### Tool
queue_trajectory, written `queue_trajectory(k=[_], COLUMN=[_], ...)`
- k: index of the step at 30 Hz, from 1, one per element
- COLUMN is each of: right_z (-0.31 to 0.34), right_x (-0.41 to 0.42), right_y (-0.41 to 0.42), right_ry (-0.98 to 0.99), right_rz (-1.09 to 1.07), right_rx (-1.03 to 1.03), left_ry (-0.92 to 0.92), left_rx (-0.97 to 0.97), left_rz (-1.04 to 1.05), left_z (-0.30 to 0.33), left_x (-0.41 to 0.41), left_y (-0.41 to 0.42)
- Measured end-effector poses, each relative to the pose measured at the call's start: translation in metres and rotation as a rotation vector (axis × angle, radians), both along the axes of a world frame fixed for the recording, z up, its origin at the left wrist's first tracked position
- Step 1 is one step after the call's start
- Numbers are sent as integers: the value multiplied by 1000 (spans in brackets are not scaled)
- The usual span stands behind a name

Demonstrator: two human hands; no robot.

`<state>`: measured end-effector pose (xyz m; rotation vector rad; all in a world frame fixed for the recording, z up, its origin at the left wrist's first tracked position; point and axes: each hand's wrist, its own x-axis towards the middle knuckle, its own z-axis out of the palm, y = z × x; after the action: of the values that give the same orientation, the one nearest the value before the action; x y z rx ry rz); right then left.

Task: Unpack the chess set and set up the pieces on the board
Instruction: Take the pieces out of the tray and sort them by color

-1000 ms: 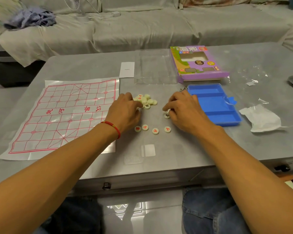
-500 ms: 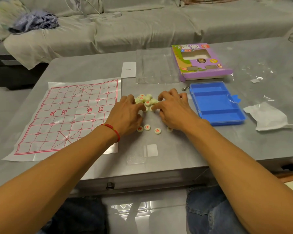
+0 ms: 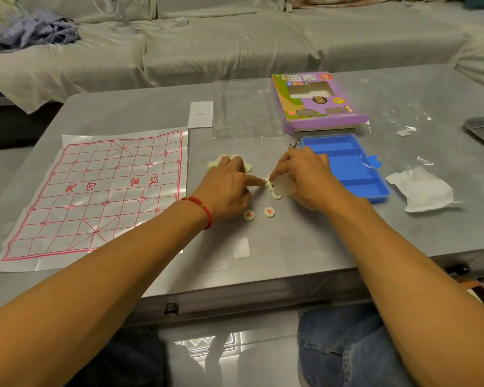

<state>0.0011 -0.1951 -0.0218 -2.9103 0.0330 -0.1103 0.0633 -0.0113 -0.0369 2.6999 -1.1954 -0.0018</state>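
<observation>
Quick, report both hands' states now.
Left hand: forefinger out, touching a chess piece, holding nothing.
Right hand: fingers curled over the pieces; whether it grips one cannot be told.

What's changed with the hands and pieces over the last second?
The right hand left the near row, reached into the pile, and now pinches pieces beside the left hand, whose forefinger touches one. Two red-marked pieces remain visible nearest. Board and blue tray unchanged.

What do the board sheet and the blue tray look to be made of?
Board sheet: apparently thin glossy plastic film; it shows fold creases and glare patches. Blue tray: looks like moulded rigid plastic, smooth, with divider ridges.
</observation>
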Motion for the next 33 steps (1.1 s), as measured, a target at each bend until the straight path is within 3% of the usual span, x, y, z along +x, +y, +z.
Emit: queue_trajectory(k=[5, 9, 19, 27, 33], right_z=[-7, -15, -29, -31, -31], right_x=[13, 28, 60, 63, 64], right_y=[16, 36, 59, 65, 66], right_ry=[-74, -116, -216, -285, -282], right_rz=[54, 101, 50, 81, 101], right_rx=[40, 30, -51, -72, -69], left_ry=[1, 0, -16, -6, 2], left_rx=[-217, -270, -295, -209, -293], left_rz=[189, 355, 369, 391, 391], left_z=[-5, -12, -12, -10, -2], left_x=[11, 28, 44, 59, 50], left_y=[23, 41, 27, 19, 32])
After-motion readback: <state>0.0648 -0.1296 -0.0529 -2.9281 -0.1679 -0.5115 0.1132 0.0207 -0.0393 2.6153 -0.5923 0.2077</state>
